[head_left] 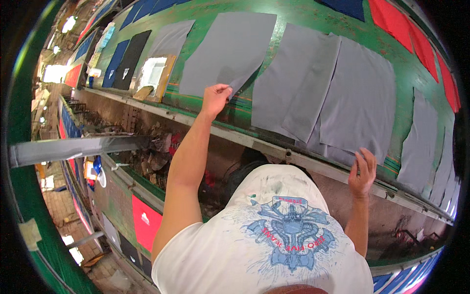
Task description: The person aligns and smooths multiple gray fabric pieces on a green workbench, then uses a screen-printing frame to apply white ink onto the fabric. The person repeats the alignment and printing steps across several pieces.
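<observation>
My left hand point(215, 99) pinches the near right corner of a grey fabric panel point(230, 46). That corner is lifted off the green table point(274, 63), with a dark shadow beneath it; the rest of the panel lies flat. To the right, two more grey fabric pieces overlap: a left one point(286, 73) with a folded-looking strip, and a right one point(362, 93). My right hand point(362, 172) is at the near edge of the right piece, fingers apart and slightly bent. Its fingertips overlap the cloth's edge in view; whether they press on it I cannot tell.
A metal rail point(245, 140) runs along the table's near edge. Left of the panel lies a wooden-framed screen point(155, 73), with black cloth point(132, 61) beyond. Red pieces point(391, 22) lie far right, more grey ones point(417, 139) nearer. A grey beam point(78, 149) juts in at left.
</observation>
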`<state>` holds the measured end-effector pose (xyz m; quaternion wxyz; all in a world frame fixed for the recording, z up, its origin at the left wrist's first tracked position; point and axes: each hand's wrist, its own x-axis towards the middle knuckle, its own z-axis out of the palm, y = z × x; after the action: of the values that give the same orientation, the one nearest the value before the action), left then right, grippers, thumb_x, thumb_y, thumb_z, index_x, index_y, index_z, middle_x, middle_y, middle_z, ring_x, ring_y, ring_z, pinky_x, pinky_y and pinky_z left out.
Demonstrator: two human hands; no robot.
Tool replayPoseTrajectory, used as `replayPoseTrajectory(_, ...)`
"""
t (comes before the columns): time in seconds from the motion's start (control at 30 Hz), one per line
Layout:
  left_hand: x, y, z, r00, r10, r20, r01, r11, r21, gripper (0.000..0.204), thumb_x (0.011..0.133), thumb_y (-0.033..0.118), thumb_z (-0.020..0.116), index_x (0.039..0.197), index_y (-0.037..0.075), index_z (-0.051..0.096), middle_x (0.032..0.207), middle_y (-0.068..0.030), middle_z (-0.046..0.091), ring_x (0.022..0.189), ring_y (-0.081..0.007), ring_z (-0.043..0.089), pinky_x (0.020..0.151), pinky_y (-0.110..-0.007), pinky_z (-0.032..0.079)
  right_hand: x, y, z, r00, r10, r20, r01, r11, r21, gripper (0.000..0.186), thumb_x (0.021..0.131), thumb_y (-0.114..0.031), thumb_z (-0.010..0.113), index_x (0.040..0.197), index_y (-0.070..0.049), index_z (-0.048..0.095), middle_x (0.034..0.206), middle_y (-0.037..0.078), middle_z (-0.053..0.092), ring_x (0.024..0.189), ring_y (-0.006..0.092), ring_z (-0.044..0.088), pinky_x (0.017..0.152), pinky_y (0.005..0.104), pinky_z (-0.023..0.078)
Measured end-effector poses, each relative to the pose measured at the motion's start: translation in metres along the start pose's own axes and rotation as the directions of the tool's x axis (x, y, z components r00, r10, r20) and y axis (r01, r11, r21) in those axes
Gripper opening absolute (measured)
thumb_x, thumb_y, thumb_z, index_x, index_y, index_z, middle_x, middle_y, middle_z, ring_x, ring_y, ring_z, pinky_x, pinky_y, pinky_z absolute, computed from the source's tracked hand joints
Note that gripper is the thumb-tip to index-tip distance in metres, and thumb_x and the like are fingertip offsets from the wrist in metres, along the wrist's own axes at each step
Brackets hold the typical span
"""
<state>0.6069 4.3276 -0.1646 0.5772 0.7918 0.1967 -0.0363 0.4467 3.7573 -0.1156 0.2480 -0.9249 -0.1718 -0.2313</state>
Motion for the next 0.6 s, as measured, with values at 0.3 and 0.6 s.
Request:
replayPoseTrajectory(0.3,0.007,-0.002,-0.008,0.856,0.336,0.393,-0.422,0.893,0.154,0.015,0.1,0.016,0.082,0.108,0.004,0.083,0.096,-0.0024,0.077,0.082,-0.0103,0.065,0.074,-0.03,0.054,0.106,-0.149,0.133,0.967,0.104,0.234,-0.096,0.994,-0.045,0.021,0.086,-0.01,0.086,0.105,-0.006,0.078,0.101,0.011,0.073,0.096,0.0348,0.072,0.084,0.0461,0.059)
replayPoseTrajectory(0.6,0.002,-0.001,-0.017,0.55,0.551,0.627,-0.786,0.596,0.166,0.028,0.091,0.013,0.081,0.118,0.01,0.079,0.106,-0.0097,0.071,0.098,-0.0338,0.074,0.081,-0.047,0.06,0.108,-0.186,0.189,0.818,0.486,0.309,-0.337,0.839,-0.428,0.029,0.088,-0.023,0.087,0.111,-0.009,0.078,0.101,0.011,0.071,0.103,0.0359,0.072,0.089,0.0463,0.06)
